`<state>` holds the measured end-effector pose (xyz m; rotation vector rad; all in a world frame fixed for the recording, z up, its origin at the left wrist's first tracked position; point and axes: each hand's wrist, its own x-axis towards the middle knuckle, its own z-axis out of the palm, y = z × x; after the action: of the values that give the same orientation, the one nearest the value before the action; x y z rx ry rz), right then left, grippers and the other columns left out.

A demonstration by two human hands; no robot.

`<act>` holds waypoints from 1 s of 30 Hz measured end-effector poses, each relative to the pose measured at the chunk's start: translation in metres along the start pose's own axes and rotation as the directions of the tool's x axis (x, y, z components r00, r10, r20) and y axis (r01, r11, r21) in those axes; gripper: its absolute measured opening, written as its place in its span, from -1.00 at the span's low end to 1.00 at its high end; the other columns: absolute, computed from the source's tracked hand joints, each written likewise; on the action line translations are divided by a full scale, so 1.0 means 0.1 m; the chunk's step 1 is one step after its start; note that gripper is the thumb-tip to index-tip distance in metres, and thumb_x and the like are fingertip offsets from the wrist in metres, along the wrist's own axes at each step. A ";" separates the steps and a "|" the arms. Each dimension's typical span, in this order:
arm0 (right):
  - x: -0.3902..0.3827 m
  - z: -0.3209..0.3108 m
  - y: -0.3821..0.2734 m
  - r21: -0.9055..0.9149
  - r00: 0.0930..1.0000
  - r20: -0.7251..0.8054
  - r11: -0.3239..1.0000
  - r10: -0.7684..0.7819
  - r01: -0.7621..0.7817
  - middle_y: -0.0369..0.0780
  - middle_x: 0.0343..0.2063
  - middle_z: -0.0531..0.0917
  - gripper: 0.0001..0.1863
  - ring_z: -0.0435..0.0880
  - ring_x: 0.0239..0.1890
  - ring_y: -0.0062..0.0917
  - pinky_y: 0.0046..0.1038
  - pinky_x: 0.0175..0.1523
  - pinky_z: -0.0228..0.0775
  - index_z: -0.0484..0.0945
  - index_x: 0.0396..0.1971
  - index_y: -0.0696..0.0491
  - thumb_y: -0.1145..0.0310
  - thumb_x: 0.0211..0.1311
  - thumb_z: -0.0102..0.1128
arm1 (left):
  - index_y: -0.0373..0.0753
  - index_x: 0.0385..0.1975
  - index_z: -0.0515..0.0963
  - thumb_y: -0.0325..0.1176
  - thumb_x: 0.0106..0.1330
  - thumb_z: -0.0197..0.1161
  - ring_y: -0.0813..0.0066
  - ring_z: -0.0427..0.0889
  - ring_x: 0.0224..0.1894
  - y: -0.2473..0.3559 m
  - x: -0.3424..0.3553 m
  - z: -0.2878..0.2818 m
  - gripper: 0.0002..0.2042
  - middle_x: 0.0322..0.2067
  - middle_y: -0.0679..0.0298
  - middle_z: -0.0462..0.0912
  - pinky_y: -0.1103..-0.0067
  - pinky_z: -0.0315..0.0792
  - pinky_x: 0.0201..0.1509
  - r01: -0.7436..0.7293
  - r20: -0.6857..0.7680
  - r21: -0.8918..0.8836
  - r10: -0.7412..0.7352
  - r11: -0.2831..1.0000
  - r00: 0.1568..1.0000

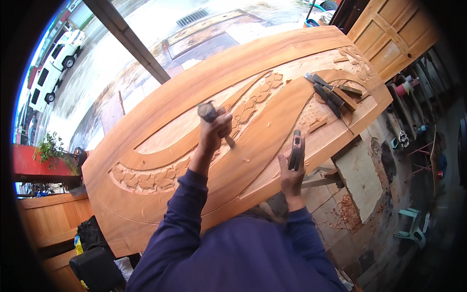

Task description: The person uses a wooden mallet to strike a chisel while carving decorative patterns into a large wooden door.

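Observation:
A large wooden panel (262, 146) carved with leafy scrolls and curved bands lies in front of me. My left hand (217, 127) is closed round a chisel (208, 112); its round butt points up, and its blade shows below the fist, close to the carved leaf band. To the right, my right hand (293, 177) grips a hammer (296, 154) above the panel's near edge. The dark metal head is seen end-on, and most of its handle is hidden. Several more chisels (335, 97) lie in a pile on the panel's right part.
Wood chips (317, 125) are scattered over the carving. A wooden post (129, 41) rises beyond the far edge. A panelled door (394, 34) stands at the far right, with a green plastic stool (411, 226) on the floor below. White vehicles (54, 68) are outside at left.

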<state>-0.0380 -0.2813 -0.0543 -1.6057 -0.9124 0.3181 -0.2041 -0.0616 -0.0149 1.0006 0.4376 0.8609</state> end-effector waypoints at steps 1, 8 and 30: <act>0.01 -0.02 0.03 -0.006 1.000 0.006 1.000 0.013 -0.013 0.13 0.39 0.37 -0.15 0.60 0.20 -0.29 -0.37 0.18 0.49 0.03 0.54 0.09 0.51 0.34 0.30 | -0.08 -0.56 0.22 -0.33 0.37 0.26 0.71 0.07 -0.74 -0.04 -0.01 -0.02 -0.67 -0.73 0.48 0.20 0.62 -0.03 -0.68 0.001 -0.001 -0.010 -0.001 1.000 1.000; 0.04 -0.08 -0.04 -0.020 0.965 0.003 0.965 0.263 -0.263 -0.30 -0.44 0.50 -0.13 0.46 -0.42 -0.62 -0.55 -0.19 0.43 0.00 0.53 0.18 0.57 0.32 0.28 | -0.16 -0.61 0.34 -0.31 0.26 0.40 0.70 0.24 -0.69 -0.08 -0.09 0.01 -0.67 -0.66 0.41 0.37 0.65 0.12 -0.63 0.072 -0.082 -0.027 -0.074 0.997 0.994; 0.04 0.00 -0.02 0.149 0.969 0.003 0.958 0.247 -0.245 -0.39 -0.38 0.43 -0.24 0.38 -0.47 -0.68 -0.56 -0.34 0.34 0.09 0.48 0.25 0.49 0.38 0.23 | -0.22 -0.53 0.40 -0.29 0.28 0.39 0.68 0.29 -0.68 0.09 0.04 0.00 -0.71 -0.65 0.41 0.38 0.65 0.18 -0.63 -0.036 0.059 0.015 0.035 0.999 0.998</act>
<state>-0.0364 -0.2779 -0.0511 -1.5822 -0.6601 0.5340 -0.2054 -0.0556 -0.0069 1.0488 0.3782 0.8580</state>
